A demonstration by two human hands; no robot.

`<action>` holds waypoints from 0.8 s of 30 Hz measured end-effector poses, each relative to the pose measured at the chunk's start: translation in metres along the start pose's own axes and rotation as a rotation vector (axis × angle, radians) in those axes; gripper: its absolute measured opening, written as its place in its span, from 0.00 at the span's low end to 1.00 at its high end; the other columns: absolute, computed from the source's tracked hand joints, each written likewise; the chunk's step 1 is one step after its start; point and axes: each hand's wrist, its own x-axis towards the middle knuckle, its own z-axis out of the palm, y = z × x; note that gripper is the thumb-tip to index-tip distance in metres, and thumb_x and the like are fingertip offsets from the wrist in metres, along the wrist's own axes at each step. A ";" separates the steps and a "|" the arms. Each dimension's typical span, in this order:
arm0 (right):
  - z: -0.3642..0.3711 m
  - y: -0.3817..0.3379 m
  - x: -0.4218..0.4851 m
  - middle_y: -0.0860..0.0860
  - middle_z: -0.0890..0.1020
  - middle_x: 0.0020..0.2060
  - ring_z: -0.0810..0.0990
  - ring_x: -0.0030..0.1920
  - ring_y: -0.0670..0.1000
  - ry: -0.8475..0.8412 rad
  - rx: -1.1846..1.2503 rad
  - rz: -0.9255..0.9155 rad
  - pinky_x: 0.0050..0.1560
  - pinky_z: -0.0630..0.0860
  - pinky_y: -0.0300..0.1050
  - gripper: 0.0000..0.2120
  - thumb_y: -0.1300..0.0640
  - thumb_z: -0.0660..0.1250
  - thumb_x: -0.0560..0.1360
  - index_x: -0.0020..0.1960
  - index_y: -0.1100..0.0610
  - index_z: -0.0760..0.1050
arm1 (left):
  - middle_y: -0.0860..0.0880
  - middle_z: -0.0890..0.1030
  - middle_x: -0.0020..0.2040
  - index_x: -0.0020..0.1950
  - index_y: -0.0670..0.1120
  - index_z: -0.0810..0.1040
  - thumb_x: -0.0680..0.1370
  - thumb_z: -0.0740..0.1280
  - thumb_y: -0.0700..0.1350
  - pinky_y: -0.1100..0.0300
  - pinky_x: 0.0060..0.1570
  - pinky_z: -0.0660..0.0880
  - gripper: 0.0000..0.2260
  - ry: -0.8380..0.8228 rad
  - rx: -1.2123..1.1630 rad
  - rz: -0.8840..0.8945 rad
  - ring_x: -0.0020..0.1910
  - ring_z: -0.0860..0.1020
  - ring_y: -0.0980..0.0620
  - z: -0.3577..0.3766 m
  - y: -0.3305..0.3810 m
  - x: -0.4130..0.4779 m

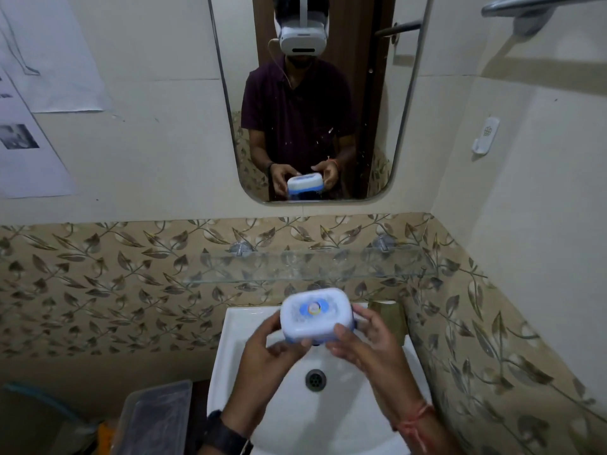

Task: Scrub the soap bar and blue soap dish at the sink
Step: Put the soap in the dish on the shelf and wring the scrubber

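The blue soap dish point(315, 315) was held up over the white sink point(244, 326), its white lid closed on the blue base, so whatever lay inside could not be seen. The left hand point(266, 353) gripped the dish's left end with curled fingers. The right hand point(364, 346) clasped the right end, thumb on the near corner and fingers wrapped round the far side. A clear plastic box point(154, 418) sat low to the left of the sink (its contents too dim to make out).

The drain point(315, 379) showed between the wrists. A glass shelf point(308, 267) ran along the leaf-patterned tiles above the basin. The mirror point(315, 93) higher up reflected the person holding the dish in both hands. Papers point(49, 60) hung on the left wall, and a towel bar point(538, 4) and a white hook point(486, 134) were on the right.

Both hands were blurred, fingers covered most of the blue base, and the bottom edge cut off the forearms.
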 end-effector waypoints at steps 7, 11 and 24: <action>0.004 -0.033 0.097 0.48 0.81 0.52 0.79 0.42 0.41 0.121 -0.782 -0.356 0.43 0.77 0.32 0.29 0.51 0.82 0.61 0.60 0.54 0.81 | 0.58 0.86 0.48 0.56 0.55 0.82 0.69 0.81 0.42 0.63 0.42 0.82 0.19 0.050 0.432 0.259 0.44 0.85 0.58 0.006 0.035 0.088; 0.004 -0.029 0.151 0.53 0.78 0.54 0.80 0.53 0.52 0.126 -0.923 -0.328 0.58 0.79 0.49 0.28 0.51 0.83 0.60 0.58 0.58 0.82 | 0.49 0.86 0.53 0.61 0.45 0.83 0.69 0.81 0.50 0.66 0.46 0.76 0.23 0.032 0.695 0.232 0.49 0.82 0.53 0.003 0.030 0.146; 0.006 -0.018 0.217 0.55 0.74 0.59 0.72 0.62 0.57 0.104 -1.286 -0.174 0.63 0.72 0.48 0.25 0.42 0.78 0.64 0.58 0.51 0.82 | 0.44 0.79 0.59 0.67 0.54 0.79 0.70 0.71 0.68 0.53 0.61 0.66 0.30 -0.006 1.287 0.168 0.61 0.73 0.42 0.010 0.012 0.224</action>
